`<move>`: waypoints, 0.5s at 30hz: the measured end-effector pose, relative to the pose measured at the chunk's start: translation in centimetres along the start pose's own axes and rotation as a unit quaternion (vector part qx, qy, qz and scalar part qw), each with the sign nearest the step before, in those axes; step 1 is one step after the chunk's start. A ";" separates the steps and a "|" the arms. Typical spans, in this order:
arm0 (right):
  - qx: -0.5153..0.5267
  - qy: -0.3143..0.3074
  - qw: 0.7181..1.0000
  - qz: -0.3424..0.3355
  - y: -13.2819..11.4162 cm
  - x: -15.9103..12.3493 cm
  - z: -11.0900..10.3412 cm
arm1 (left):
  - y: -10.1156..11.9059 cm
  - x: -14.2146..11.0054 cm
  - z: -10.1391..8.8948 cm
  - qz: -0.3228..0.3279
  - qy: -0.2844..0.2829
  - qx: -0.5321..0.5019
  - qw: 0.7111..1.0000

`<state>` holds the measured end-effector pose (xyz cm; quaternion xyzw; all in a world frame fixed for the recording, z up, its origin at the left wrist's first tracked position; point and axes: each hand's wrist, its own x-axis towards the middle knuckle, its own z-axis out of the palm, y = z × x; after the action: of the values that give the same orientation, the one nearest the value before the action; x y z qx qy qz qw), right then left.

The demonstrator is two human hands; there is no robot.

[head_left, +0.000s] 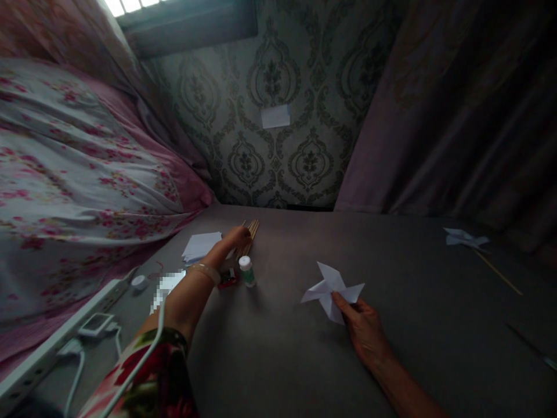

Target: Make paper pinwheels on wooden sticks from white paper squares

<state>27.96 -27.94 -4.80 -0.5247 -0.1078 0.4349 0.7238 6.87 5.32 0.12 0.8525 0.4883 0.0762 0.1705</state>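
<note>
My right hand (363, 328) pinches a white paper pinwheel (328, 285) near its centre, thumb on top, holding it above the grey surface. Farther off on the left, my left hand (238, 237) reaches to a bundle of thin wooden sticks (254, 231). Its fingers are curled down onto the sticks, and the fingertips are partly hidden. A stack of white paper (202, 245) lies beside that wrist. Close to the forearm stand a small white-capped bottle (246, 273) and a red box (228, 278) with small things inside.
A pinwheel on a stick (465, 239) lies at the far right. Scissors (533, 348), partly in shadow, are at the right edge. A white power strip (93, 325) with plugs and cables runs along the left. A white cap (139, 283) sits near it. Behind is a patterned wall (278, 168).
</note>
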 end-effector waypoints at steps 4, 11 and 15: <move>-0.017 -0.010 1.000 -0.002 0.2 0.1 -0.2 | -0.1 0.5 0.3 -0.006 -0.003 0.018 1.000; -0.047 -0.017 0.999 -0.012 0.1 0.1 -0.2 | -0.2 1.0 0.5 -0.035 0.005 0.010 0.999; -0.053 -0.017 0.998 0.000 -0.3 -0.1 0.0 | -0.3 1.1 0.6 -0.052 0.022 -0.027 0.998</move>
<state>28.04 -28.03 -4.55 -0.5545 -0.1432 0.4372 0.6934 7.40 6.28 -0.58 0.8193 0.5331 0.0989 0.1863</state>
